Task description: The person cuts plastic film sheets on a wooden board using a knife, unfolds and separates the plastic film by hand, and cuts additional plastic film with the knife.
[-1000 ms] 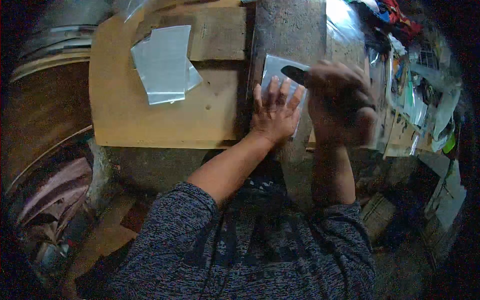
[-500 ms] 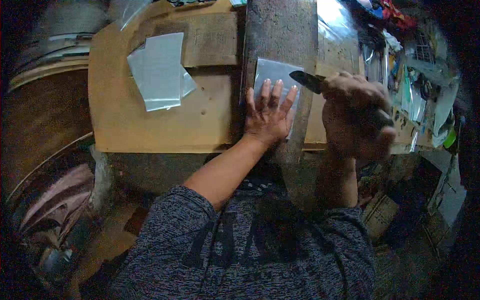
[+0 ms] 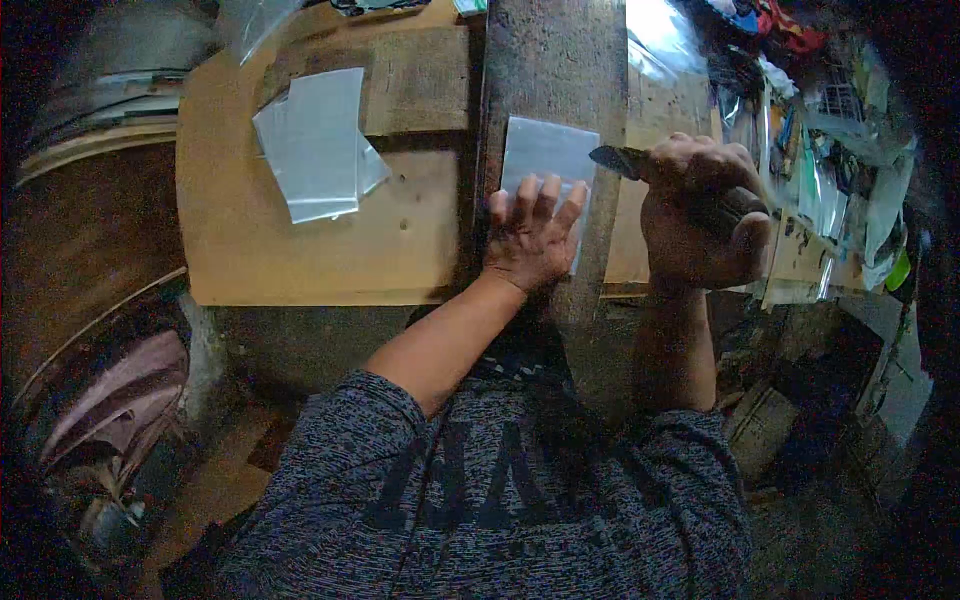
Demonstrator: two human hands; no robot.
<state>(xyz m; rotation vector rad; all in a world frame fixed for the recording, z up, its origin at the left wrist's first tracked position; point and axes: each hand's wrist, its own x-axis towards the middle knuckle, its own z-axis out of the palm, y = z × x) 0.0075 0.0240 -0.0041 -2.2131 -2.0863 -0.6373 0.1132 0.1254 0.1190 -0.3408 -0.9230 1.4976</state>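
My left hand (image 3: 535, 230) lies spread over a pale, whitish sheet (image 3: 550, 147), its fingers apart and pressing on the lower half. The sheet rests on a dark wooden board (image 3: 556, 60), and part of it is hidden under the palm. My right hand (image 3: 705, 215) is wrapped round the handle of a knife (image 3: 620, 160) with a short dark blade. The blade points left, its tip at the sheet's right edge; whether it touches cannot be told. Left of the board lies a small pile of similar pale sheets (image 3: 325, 145).
A tan work surface (image 3: 320, 265) spreads under the board, with a flat wooden plank (image 3: 420, 80) behind the pile. Clear plastic pieces (image 3: 820, 205) and mixed clutter crowd the right side. A pinkish-brown cloth or bag (image 3: 125, 395) is low at the left.
My left hand has slid slightly toward me on the sheet, its fingers now more bent. My right hand has turned a little, with the knife tip shifted slightly right and down.
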